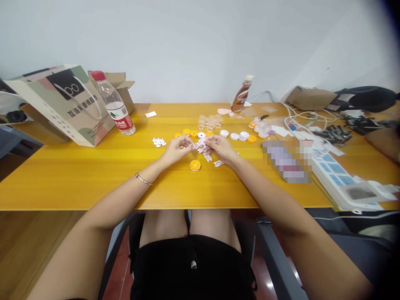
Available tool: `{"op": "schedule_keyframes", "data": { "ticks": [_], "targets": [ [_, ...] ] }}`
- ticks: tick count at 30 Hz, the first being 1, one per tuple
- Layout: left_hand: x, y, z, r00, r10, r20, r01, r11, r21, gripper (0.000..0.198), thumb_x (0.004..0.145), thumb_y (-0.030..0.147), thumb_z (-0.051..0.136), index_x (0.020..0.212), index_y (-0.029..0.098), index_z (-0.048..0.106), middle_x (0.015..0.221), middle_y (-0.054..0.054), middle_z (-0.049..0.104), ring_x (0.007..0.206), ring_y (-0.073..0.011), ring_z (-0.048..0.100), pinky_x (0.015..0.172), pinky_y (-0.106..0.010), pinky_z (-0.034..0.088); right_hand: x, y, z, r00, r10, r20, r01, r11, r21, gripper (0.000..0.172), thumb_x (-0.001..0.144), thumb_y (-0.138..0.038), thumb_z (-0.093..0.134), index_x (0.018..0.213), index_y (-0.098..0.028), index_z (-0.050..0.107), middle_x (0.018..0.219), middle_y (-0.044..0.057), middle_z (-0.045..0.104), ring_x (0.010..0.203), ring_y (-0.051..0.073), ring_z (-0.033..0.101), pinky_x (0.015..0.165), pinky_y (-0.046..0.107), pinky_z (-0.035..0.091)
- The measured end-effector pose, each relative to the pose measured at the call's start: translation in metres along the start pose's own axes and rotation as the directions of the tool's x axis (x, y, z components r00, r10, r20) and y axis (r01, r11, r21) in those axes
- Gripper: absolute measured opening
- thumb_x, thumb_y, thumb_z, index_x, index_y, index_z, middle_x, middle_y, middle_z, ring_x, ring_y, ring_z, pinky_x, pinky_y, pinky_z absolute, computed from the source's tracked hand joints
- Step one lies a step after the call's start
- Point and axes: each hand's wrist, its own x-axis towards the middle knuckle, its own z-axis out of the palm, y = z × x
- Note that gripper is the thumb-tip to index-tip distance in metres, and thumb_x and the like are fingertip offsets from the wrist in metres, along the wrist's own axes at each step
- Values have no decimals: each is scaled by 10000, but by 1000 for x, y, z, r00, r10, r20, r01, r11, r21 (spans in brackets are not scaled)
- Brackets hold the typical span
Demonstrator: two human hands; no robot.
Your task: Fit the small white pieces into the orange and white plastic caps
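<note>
L hand (175, 151) & R hand (220, 146) both pinch white lace strip (200, 145) at centre of table (78, 179); orange cap (195, 165) just beside. Water bottle (114, 104) near back-left corner, fill lvl unclear; brown drink bottle (241, 95) at back edge.

Far left of the fingers (186, 143), the paper bag (67, 104) carries a black patch with a white looped mark like "oo". Below it runs a row of dark Chinese characters that seems to begin 互连; the rest is too blurred to read. Nearer the fingers, still left, the water bottle (114, 104) has a red label (124, 121) with white print too small to read. Beyond the fingers to the right, the brown bottle (241, 96) has an unreadable label. Right of the fingers, a pixelated patch (287, 160) hides whatever is there.
</note>
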Motion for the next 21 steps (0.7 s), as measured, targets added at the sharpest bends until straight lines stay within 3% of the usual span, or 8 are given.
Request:
{"op": "schedule_keyframes", "data": {
  "ticks": [5,11,15,21],
  "targets": [
    [1,4,2,999,-47,-11,46,996,-81,201,791,339,617,833,142,603,658,-3,596,545,-73,534,439,-165,429,-3,2,7,998,36,58,-41,996,84,429,595,-446,796,786,-199,502,683,-4,695,611,110,659,617,236,515],
    [3,4,3,992,-128,25,130,969,-212,254,727,292,683,929,144,641,834,-36,684,713,-121,631,688,-259,516,-5,2,8,997,62,55,-70,988,139,375,603,-328,809,789,-191,515,690,-8,706,678,115,692,706,241,541],
    [3,1,4,994,-108,-5,105,978,-181,318,702,205,701,1008,159,627,787,-14,663,695,-106,602,710,-255,486,-4,2,8,996,75,41,-80,985,150,322,619,-274,803,788,-185,544,680,-8,704,677,114,693,717,235,545],
    [2,1,2,994,-92,-57,80,980,-180,209,713,226,701,880,134,615,767,-12,639,671,-82,564,684,-229,462,-4,1,9,996,88,20,-90,983,162,235,624,-222,795,741,-161,601,698,12,715,631,95,679,650,194,534]
  ]
}}
